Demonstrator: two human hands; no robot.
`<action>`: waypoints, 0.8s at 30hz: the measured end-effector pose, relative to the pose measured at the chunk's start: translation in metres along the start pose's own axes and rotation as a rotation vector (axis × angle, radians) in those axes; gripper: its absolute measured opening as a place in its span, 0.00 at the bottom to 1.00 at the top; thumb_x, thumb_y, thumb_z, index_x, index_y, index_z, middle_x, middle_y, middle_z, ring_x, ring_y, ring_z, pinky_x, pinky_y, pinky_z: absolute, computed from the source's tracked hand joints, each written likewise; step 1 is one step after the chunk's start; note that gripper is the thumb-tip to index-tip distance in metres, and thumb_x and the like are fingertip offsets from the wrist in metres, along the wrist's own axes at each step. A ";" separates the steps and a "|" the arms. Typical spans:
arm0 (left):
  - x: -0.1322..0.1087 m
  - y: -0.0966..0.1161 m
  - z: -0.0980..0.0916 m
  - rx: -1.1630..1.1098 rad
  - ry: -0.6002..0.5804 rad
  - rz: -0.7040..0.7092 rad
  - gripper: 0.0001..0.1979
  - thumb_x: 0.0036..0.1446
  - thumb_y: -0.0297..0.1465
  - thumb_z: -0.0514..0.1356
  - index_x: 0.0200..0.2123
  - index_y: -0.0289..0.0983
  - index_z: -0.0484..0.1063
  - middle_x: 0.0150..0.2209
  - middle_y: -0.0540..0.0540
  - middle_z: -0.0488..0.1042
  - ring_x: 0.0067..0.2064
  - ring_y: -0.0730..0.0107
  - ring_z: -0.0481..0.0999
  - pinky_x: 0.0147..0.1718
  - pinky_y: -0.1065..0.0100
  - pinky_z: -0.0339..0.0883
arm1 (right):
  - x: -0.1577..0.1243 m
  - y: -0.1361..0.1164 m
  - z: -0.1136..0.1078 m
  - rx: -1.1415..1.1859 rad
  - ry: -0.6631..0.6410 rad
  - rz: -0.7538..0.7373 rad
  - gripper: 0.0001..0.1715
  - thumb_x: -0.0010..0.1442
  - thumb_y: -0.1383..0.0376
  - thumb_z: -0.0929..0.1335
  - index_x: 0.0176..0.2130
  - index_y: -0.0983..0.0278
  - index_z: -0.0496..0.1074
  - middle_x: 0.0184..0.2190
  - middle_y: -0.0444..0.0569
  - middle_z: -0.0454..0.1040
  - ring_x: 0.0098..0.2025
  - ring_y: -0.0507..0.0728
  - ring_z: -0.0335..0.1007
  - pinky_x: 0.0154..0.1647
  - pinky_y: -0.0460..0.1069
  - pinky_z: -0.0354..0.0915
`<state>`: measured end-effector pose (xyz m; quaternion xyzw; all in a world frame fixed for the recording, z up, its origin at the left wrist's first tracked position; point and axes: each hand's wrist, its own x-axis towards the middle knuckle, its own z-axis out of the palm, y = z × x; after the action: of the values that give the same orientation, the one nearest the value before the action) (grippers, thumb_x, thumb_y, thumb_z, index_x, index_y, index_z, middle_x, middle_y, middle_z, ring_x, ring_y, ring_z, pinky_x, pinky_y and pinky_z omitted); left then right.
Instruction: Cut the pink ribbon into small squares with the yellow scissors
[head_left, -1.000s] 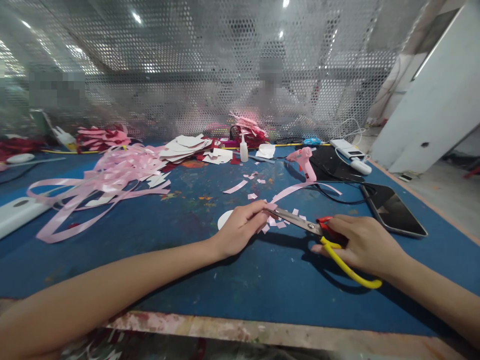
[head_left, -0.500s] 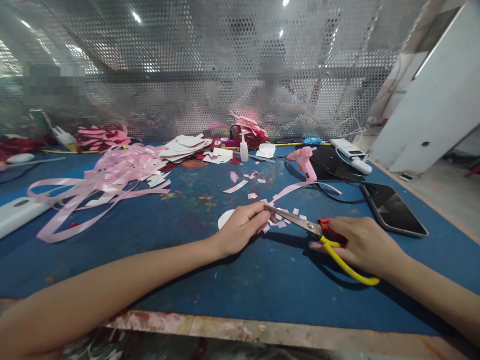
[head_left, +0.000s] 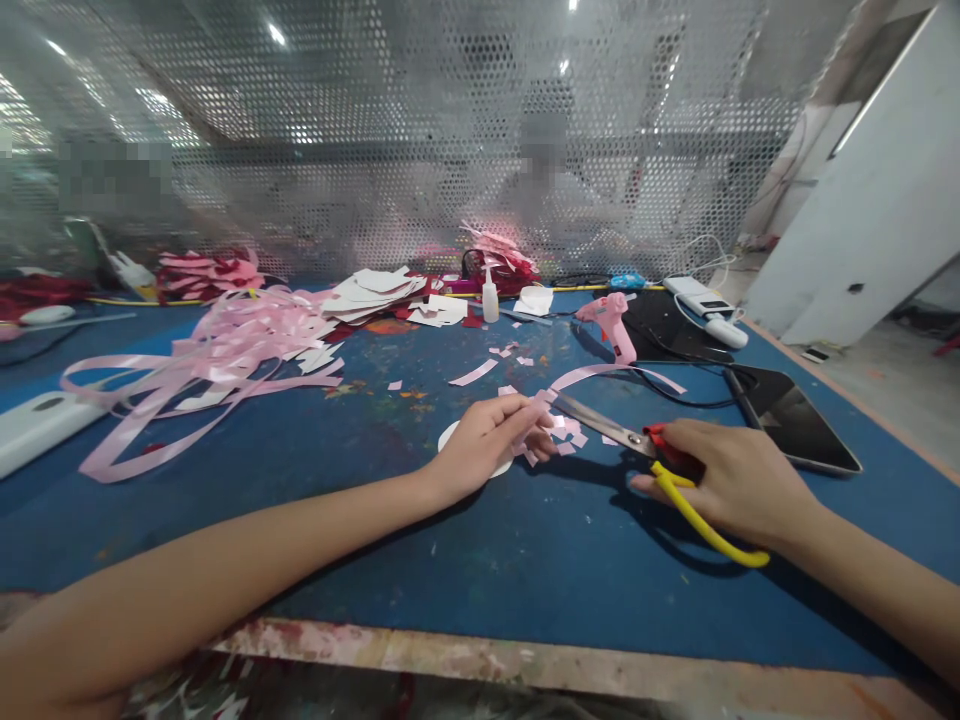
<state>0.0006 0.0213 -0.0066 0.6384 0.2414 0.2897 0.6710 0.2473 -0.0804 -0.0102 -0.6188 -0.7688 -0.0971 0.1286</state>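
Fingertips of the left hand (head_left: 480,445) pinch a pink ribbon strip (head_left: 544,398) above a blue work table (head_left: 360,580), while the right hand (head_left: 739,480) wraps around the handles of one pair of scissors (head_left: 600,425), the blades pointing at the strip's end. Whether the blade tips touch the ribbon cannot be told, and fingers cover much of the red handle loop; the yellow one shows plainly. The left hand hides the middle of a white disc (head_left: 450,437) lying beneath it, and both forearms run out of frame. Pink scraps (head_left: 566,437) overlap beside the left fingers, too jumbled to count; one lone scrap (head_left: 394,385) and one short strip (head_left: 474,373) lie apart. A single curved ribbon (head_left: 600,371) stretches beyond the scissors; its link to the pinched piece is unclear. Around them sit one pink glue gun (head_left: 615,325), one white bottle (head_left: 490,298), one dark-screened device (head_left: 795,415), a ribbon heap (head_left: 247,340) and a pile of white pieces (head_left: 375,292). A white object (head_left: 45,430) is cropped at left. Beyond, a perforated screen (head_left: 420,120) veils a blurred figure (head_left: 555,190).
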 end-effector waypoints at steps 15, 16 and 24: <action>-0.003 0.001 0.004 0.018 -0.033 0.032 0.16 0.57 0.39 0.57 0.41 0.32 0.69 0.27 0.45 0.75 0.28 0.70 0.75 0.31 0.68 0.68 | -0.002 -0.006 0.003 -0.035 -0.014 -0.053 0.24 0.57 0.46 0.60 0.23 0.62 0.62 0.20 0.44 0.67 0.20 0.52 0.60 0.23 0.47 0.43; -0.004 0.001 0.004 0.022 -0.033 0.026 0.16 0.57 0.39 0.57 0.41 0.33 0.69 0.28 0.45 0.76 0.29 0.70 0.75 0.31 0.68 0.69 | -0.002 -0.007 0.003 -0.034 -0.018 -0.055 0.24 0.57 0.46 0.60 0.23 0.62 0.62 0.20 0.44 0.67 0.20 0.52 0.60 0.23 0.48 0.43; -0.004 0.005 0.005 0.047 -0.057 0.028 0.13 0.59 0.37 0.55 0.38 0.32 0.69 0.28 0.44 0.76 0.28 0.71 0.75 0.30 0.69 0.68 | -0.002 -0.007 0.003 -0.014 -0.024 -0.069 0.28 0.59 0.45 0.58 0.21 0.62 0.62 0.18 0.45 0.66 0.19 0.52 0.60 0.22 0.48 0.43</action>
<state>0.0008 0.0152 -0.0015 0.6652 0.2199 0.2750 0.6584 0.2410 -0.0828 -0.0138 -0.5938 -0.7906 -0.0993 0.1118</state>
